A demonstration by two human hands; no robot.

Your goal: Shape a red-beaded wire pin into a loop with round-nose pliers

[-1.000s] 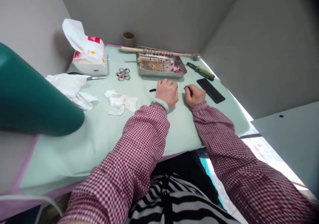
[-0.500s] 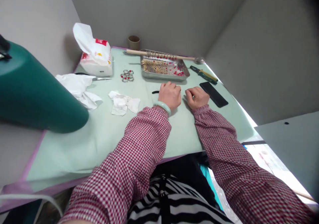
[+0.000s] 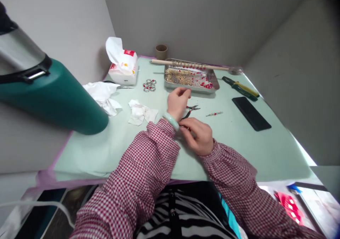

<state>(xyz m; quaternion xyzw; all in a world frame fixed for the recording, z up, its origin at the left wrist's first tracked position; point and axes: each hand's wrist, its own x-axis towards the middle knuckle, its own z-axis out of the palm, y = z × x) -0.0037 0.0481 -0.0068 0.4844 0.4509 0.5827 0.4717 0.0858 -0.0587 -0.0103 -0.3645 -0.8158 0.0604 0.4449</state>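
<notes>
My left hand [image 3: 178, 101] is above the table, thumb and fingertips pressed together; whatever they may hold is too small to make out. A pale green bangle [image 3: 170, 120] circles its wrist. Close beside that wrist, my right hand [image 3: 199, 137] is closed in a pinch, with a tiny thin bright thing between the fingertips that I cannot name. Small pliers [image 3: 190, 111] with dark and red handles lie between the hands, partly hidden. To the right lies a short beaded strip [image 3: 214, 114] with a red bead in its middle.
Behind the hands stands a metal tray [image 3: 191, 89] of beads, a wooden stick [image 3: 159, 62] across it. Several beaded rings [image 3: 149, 85], a crumpled tissue [image 3: 140, 112] and a large green bottle [image 3: 71, 101] are left. Larger pliers [image 3: 240, 89] and a black phone-like slab [image 3: 251, 113] lie right.
My right hand has moved left and nearer, to beside my left wrist. My left hand has turned, fingers pinched. The pliers and beaded strip now show. The view has shifted.
</notes>
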